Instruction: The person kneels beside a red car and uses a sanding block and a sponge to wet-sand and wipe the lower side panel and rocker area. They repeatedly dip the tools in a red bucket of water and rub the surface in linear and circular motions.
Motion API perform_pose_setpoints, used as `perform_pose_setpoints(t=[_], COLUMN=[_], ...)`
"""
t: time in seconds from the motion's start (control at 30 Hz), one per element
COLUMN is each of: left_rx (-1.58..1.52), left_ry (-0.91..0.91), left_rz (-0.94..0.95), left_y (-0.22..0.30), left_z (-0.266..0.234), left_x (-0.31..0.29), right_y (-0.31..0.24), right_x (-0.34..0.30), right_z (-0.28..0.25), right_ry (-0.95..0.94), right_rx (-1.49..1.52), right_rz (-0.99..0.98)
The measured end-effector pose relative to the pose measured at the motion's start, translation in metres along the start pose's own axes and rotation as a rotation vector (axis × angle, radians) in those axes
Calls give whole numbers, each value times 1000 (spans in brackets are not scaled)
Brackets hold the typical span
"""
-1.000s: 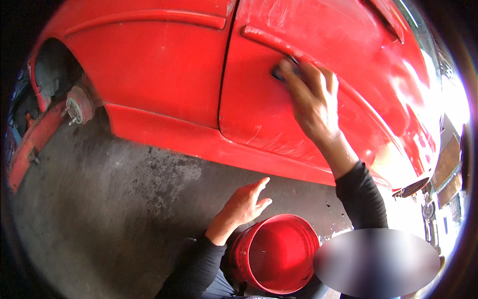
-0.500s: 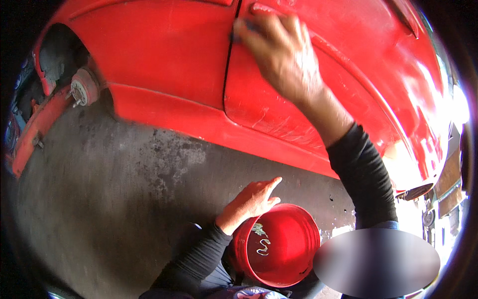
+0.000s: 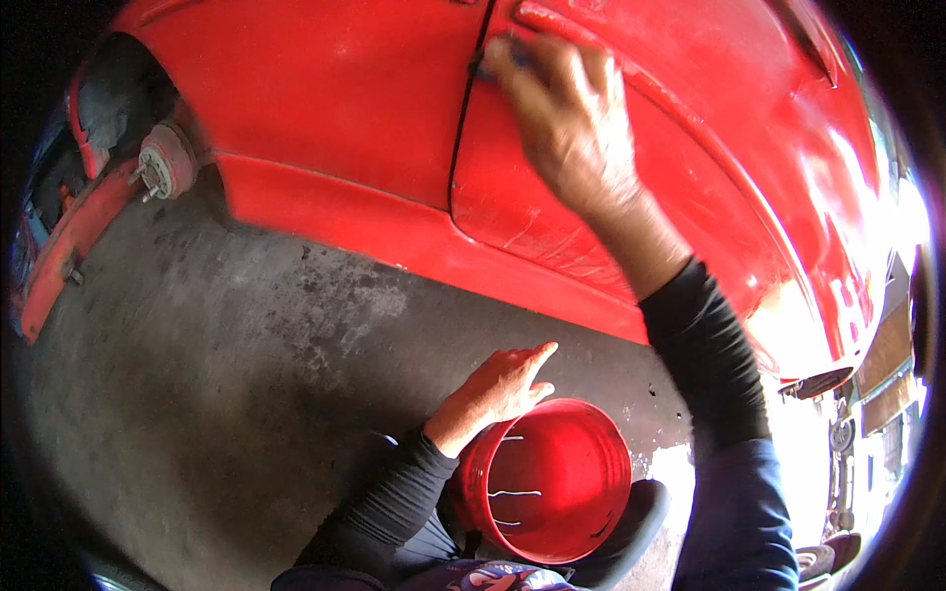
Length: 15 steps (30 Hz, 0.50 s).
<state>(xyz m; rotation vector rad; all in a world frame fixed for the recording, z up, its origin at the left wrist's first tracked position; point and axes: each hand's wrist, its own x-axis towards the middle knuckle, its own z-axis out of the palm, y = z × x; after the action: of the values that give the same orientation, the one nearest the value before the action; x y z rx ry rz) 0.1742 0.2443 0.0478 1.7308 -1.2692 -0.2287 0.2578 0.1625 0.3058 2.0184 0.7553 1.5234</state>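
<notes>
On the left there's the bare wheel hub [image 3: 163,167] in the arch. Left hand [image 3: 498,386] hangs loose, fingers spread, just by the round red plastic bucket [image 3: 552,483]. Right hand [image 3: 572,123] has slid up to the door seam since a second ago, grip pressing a small dark sanding pad [image 3: 493,61] flat onto the glossy red car door panel [image 3: 690,167], so the rubbing's working upward.

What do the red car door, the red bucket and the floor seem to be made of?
Car door: probably painted sheet metal; dull, scuffed red in the lower part with pale scratches, glossier at the right where it reflects light.
Red bucket: likely plastic; smooth, evenly coloured wall with a thin rim.
Floor: looks like concrete; rough, grey, matte, with dark stains.
</notes>
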Motion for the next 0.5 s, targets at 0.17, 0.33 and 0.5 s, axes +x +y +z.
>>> perform_pose_setpoints(t=[0.17,0.33,0.5], left_rx=[5,-14,6], left_ry=[113,83,43], left_rz=[27,-10,-136], left_y=[-1,-1,-2], left_z=[1,-2,-16], left_x=[2,-5,-4], right_y=[-29,0,-11], right_x=[-39,-13,-71], right_z=[-11,-17,-20], right_ry=[-389,-156,-405], right_rx=[240,3,145], right_rz=[-160,-1,-69])
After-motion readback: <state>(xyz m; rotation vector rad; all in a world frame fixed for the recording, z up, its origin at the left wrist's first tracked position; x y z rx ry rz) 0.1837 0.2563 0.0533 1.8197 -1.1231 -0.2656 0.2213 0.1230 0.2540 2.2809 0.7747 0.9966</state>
